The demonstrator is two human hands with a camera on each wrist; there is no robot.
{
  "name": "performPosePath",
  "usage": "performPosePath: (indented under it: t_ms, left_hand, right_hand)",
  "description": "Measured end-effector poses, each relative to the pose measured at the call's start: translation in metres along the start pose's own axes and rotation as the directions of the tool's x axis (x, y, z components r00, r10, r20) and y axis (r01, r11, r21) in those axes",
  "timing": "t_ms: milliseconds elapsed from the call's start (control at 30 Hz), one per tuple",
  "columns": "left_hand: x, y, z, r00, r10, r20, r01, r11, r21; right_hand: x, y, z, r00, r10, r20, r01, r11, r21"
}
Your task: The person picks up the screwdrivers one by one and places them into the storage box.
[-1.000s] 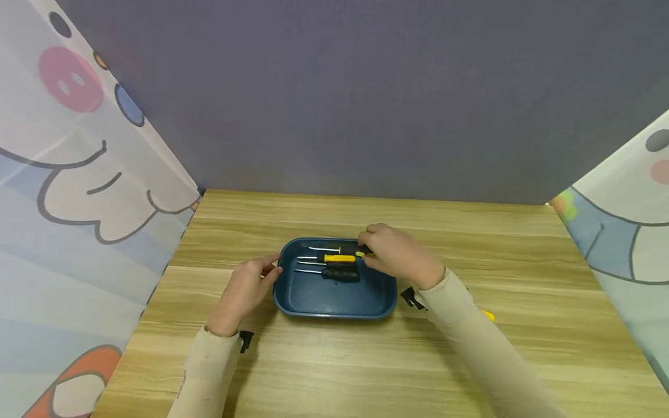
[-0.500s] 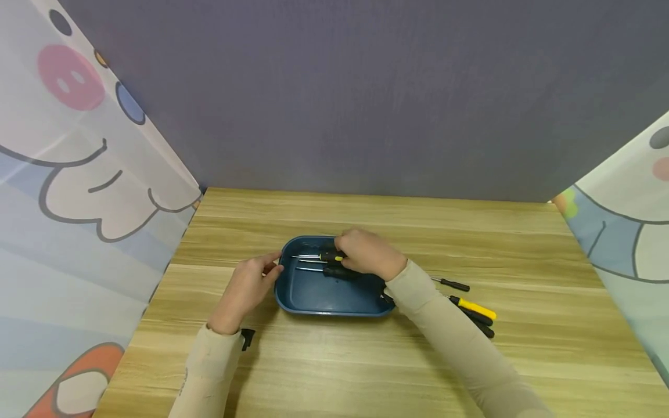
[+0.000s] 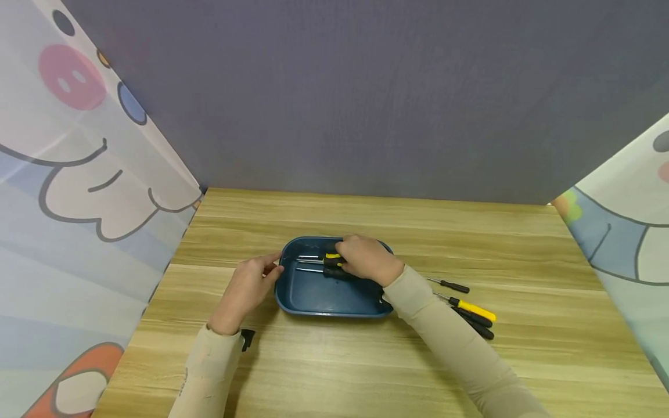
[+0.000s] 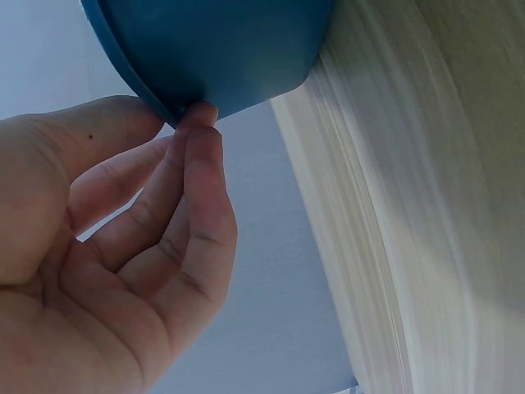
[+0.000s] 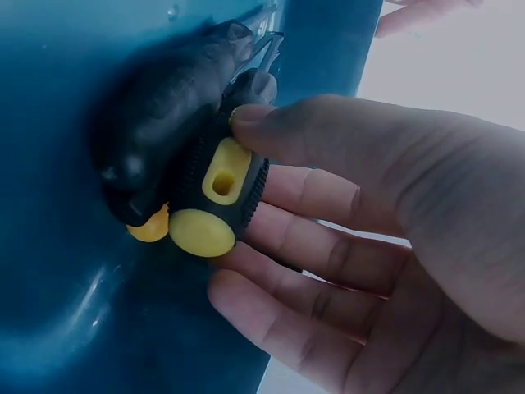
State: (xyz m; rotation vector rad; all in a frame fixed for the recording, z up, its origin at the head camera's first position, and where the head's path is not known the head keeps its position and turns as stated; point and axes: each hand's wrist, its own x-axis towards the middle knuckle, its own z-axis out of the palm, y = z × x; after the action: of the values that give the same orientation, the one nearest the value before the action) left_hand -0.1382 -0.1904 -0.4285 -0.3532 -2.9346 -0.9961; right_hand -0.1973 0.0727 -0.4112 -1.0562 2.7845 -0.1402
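Note:
My left hand (image 3: 250, 283) pinches the left rim of a blue tray (image 3: 334, 314); thumb and fingertips meet at its edge in the left wrist view. Inside the tray, my right hand (image 3: 370, 259) holds a black screwdriver with yellow inlays (image 5: 227, 168) by its handle, thumb on one side and fingers on the other. Right beside it lie a screwdriver with a plain black handle (image 5: 152, 111) and a yellow-handled screwdriver (image 3: 331, 255). My right hand hides parts of these handles in the head view.
On the wooden table (image 3: 334, 371), right of the tray, lie a small black screwdriver (image 3: 455, 286), a yellow-and-black screwdriver (image 3: 477, 310) and more black handles (image 3: 481, 329), partly behind my right forearm. A grey panel (image 3: 366, 104) stands along the table's back edge.
My right hand has moved left and slightly down within the tray, bringing the black-and-yellow screwdriver beside the others. The tools right of the tray have come into view. My left hand stays on the rim.

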Motion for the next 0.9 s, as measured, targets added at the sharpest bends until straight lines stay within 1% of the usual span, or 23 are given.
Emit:
performPosePath:
  t_ms: [233,433,600,800,900]
  left_hand:
    - [0.000,0.000,0.001,1.000,0.012,-0.013,-0.012,1.000,0.009]
    - [-0.001,0.000,0.000,1.000,0.014,-0.025,-0.014,1.000,0.000]
    - [-0.001,0.000,0.000,1.000,0.007,-0.028,-0.007,1.000,0.001]
    - [-0.001,0.000,0.000,1.000,0.010,-0.024,-0.010,1.000,0.003]
    - [-0.001,0.000,0.000,1.000,0.017,-0.022,-0.017,1.000,-0.001]
  right_hand:
    - [-0.004,0.000,-0.001,1.000,0.012,-0.020,-0.012,1.000,0.005]
    - [-0.013,0.000,-0.012,0.995,-0.010,-0.098,0.015,0.999,0.050]
    - [-0.029,0.001,-0.028,0.989,-0.004,-0.148,0.011,0.999,0.050]
    - [-0.053,0.010,-0.035,0.987,0.014,-0.160,-0.013,1.000,0.007]
    - [-0.065,0.015,-0.037,0.988,0.041,-0.152,-0.041,0.999,0.005]
